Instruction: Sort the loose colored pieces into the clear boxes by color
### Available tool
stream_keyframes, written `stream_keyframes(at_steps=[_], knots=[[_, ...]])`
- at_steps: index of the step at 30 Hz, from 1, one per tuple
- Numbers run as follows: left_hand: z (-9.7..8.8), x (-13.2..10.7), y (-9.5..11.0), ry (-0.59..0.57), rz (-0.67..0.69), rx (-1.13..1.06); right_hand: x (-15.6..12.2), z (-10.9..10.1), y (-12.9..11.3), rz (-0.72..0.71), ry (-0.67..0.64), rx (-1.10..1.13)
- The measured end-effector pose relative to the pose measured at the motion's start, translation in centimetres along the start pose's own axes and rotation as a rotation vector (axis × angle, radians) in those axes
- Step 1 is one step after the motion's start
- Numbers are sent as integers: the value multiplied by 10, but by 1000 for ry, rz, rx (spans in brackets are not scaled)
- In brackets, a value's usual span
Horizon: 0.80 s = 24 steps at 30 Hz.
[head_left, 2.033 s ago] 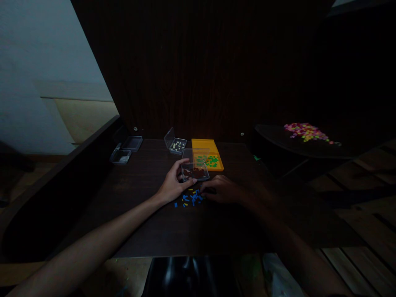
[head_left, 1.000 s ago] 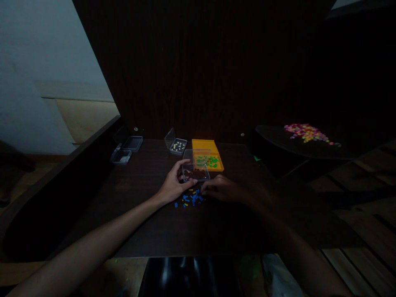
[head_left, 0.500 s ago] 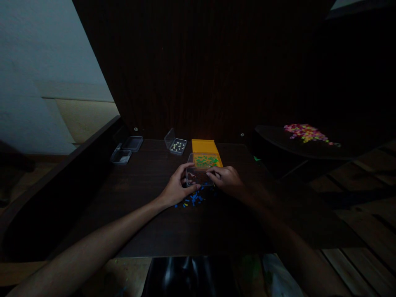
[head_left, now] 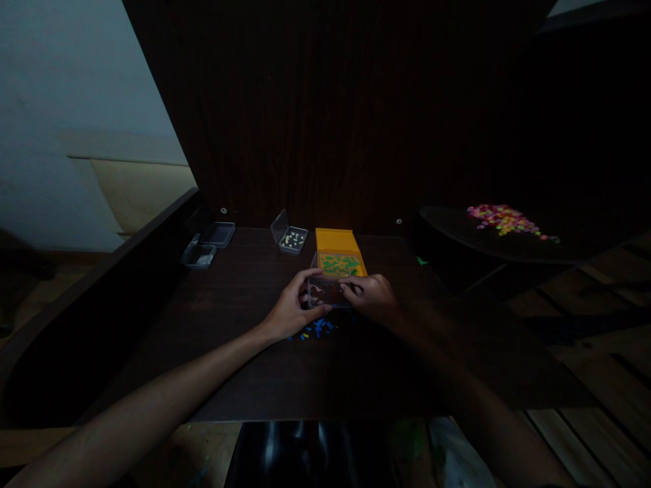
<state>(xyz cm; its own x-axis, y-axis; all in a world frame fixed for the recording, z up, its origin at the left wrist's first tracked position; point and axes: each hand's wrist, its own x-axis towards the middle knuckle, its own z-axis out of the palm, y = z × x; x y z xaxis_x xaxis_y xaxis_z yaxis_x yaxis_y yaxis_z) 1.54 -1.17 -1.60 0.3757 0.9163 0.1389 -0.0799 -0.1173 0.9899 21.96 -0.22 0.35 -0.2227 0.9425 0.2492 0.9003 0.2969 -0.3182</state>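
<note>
Clock centred on the clear rectangular plastic box (head_left: 340, 306), 12 pointing away from you. Box sits between your hands, long axis running 9 to 3; loose red-brown pieces (head_left: 333, 293) inside. Its clear plastic lid (head_left: 314, 260) stands open at 12.

Your left hand (head_left: 292, 303) is clamped on the 9 o'clock end, fingers round the far edge, thumb along the near edge. Your right hand (head_left: 370, 295) is at 3, thumb and forefinger drawn close over that end of the opening; whether they meet or hold a piece, cannot tell. So it is the nearer hand to the box's right half, coming in along the long axis.

Small blue plastic pieces (head_left: 321, 327), a few yellow among them, lie scattered on the dark wood-grain tabletop (head_left: 239, 291) from 6 toward 7, just below your left thumb. Left hand nearer to these; right wrist further off, at 4.

Beyond the lid, 12 to 1: open yellow plastic case (head_left: 336, 240), green pieces (head_left: 333, 259) in its near half.
</note>
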Motion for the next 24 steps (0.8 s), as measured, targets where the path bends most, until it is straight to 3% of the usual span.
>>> stream_keyframes(at_steps=[7,15,24], knots=[[-4,4,0,33,-26,9,1,-7,2,-84,200,213],[-11,10,-3,122,23,71,-10,-4,2,-454,-144,270],[-12,10,-4,131,50,67,-13,5,-6,-358,-260,55]])
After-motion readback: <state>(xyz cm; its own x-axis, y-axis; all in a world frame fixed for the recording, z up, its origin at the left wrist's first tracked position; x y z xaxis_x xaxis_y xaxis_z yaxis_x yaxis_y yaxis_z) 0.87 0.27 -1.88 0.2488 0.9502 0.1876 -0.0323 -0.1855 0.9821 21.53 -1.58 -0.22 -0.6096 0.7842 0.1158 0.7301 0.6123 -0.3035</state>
